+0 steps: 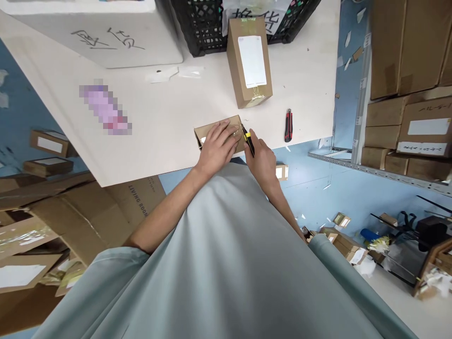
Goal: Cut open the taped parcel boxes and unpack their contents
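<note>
A small cardboard box [229, 129] lies at the front edge of the white table, near my body. My left hand [219, 143] rests across the top of it with the fingers stretched out; the thumb is hidden. In my closed right hand [262, 160] is a yellow and black utility knife [248, 137]. The knife's tip touches or nearly touches the box's right end; the exact contact cannot be made out. Behind them stands a taller taped cardboard box [250, 61] with a white label. A red and black utility knife [288, 125] lies on the table to the right.
A black plastic crate [205, 28] and a white foam box [134, 37] stand at the back of the white table [158, 117]. On the left lies a pixelated pink item [106, 108]. Boxes fill a shelf [402, 188] at right; a large open carton [88, 221] stands at left.
</note>
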Motion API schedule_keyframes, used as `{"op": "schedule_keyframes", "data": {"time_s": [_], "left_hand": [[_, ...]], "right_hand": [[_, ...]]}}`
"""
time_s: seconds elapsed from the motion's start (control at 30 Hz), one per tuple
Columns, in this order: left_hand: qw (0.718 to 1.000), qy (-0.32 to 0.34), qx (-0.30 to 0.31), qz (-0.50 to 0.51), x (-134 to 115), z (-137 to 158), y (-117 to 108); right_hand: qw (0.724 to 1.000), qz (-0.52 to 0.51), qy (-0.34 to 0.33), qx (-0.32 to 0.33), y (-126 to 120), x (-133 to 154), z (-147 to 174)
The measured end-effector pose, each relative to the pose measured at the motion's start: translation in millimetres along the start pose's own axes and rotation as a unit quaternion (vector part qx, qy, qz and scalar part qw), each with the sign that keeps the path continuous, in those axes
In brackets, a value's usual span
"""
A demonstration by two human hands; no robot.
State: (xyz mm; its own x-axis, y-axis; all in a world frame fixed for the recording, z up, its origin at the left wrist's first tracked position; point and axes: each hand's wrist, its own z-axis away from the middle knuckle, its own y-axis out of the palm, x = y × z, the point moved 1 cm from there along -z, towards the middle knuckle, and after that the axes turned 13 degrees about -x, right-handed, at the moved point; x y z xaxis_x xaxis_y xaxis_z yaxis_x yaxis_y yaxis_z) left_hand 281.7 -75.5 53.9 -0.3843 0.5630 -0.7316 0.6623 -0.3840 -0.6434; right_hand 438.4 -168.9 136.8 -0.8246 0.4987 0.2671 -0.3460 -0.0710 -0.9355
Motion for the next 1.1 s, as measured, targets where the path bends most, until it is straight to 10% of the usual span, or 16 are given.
{"op": "schedule_keyframes", "data": {"time_s": [0.5, 1.1], "left_hand": [[0.998, -0.055, -0.002, 0.032, -10, -3, 4], [0.999, -0.048, -0.009, 0.011, -10, -1, 4]], "right_hand": [[0.98, 0.13, 0.078, 0.128, -28, 30, 18], [0.992, 0.094, 0.031, 0.083, -32, 19, 8]]}}
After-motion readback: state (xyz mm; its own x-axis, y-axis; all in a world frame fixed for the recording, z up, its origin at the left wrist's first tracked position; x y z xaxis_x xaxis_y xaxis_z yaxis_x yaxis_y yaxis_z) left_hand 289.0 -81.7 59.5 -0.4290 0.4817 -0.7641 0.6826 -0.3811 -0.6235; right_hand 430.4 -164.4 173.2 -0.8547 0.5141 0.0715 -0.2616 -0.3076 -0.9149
